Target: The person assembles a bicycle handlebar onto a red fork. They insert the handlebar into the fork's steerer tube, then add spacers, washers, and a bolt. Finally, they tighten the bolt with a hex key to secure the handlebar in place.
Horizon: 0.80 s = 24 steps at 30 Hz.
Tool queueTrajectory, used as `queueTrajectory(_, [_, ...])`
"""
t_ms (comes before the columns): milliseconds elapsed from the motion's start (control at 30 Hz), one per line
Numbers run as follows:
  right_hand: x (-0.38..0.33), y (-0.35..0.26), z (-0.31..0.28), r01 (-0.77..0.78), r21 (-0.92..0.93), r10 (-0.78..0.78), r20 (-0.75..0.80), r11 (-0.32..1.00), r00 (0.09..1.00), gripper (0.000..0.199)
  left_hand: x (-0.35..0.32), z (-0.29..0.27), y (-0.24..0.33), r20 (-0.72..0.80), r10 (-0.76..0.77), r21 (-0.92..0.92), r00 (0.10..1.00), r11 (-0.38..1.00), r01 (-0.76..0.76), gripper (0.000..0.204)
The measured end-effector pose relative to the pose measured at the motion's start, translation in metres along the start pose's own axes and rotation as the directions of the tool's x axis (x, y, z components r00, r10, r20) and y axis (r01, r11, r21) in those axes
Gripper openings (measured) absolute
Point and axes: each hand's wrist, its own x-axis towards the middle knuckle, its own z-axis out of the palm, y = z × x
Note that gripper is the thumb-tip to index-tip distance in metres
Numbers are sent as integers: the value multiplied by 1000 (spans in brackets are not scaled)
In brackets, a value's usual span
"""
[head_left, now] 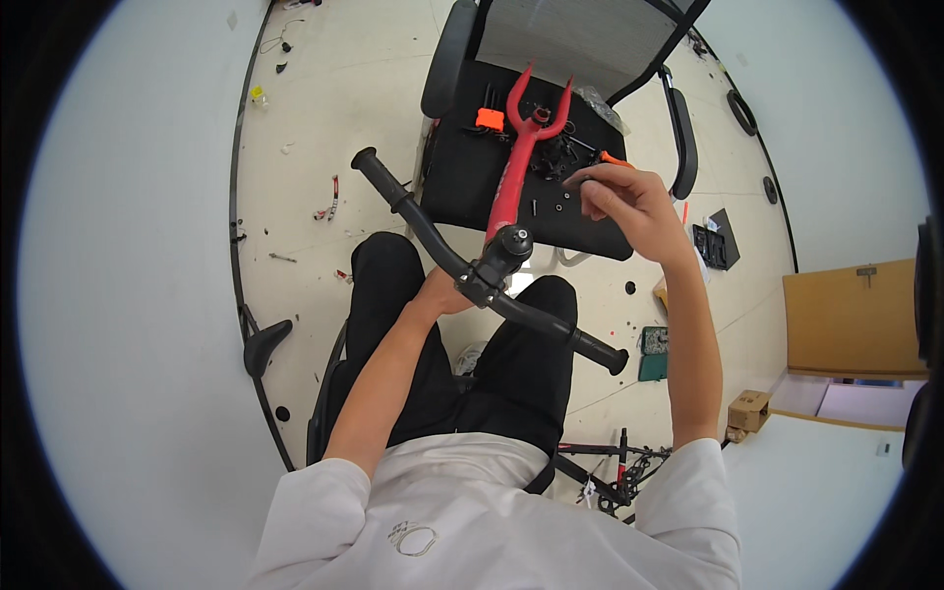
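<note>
A black bicycle handlebar point(439, 248) with rubber grips lies slantwise over my knees, clamped in a black stem point(509, 246). From the stem, a red bicycle fork point(515, 175) reaches away, its two prongs resting over the black chair seat point(457, 187). My left hand point(447, 293) is closed around the stem from beneath, its fingers mostly hidden behind it. Above the right part of the seat, my right hand point(629, 205) is raised, apart from the handlebar. Its thumb and fingers are drawn together; something small and dark shows at the fingertips, too small to name.
On the seat are an orange tool holder point(490, 120), an orange-handled tool point(616, 158), a bolt point(534, 207), several small parts and a clear plastic bag point(600, 106). Around the floor lie a saddle point(265, 346), an open tool case point(710, 246) and a dark bicycle frame point(590, 462).
</note>
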Motion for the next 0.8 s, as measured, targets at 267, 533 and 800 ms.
queueTrajectory(267, [-27,162,-11,-196,-92,159,-311,976,937,26,9,8,-11,76,-122,112,990,987,113,41])
queueTrajectory(533, [-30,49,8,88,447,82,-347,890,934,24,10,24,-62,24,8,266,1000,964,-14,53])
queueTrajectory(800, [-32,4,14,262,285,-185,-272,922,945,15,8,25,-56,22,-21,229,1000,973,15,47])
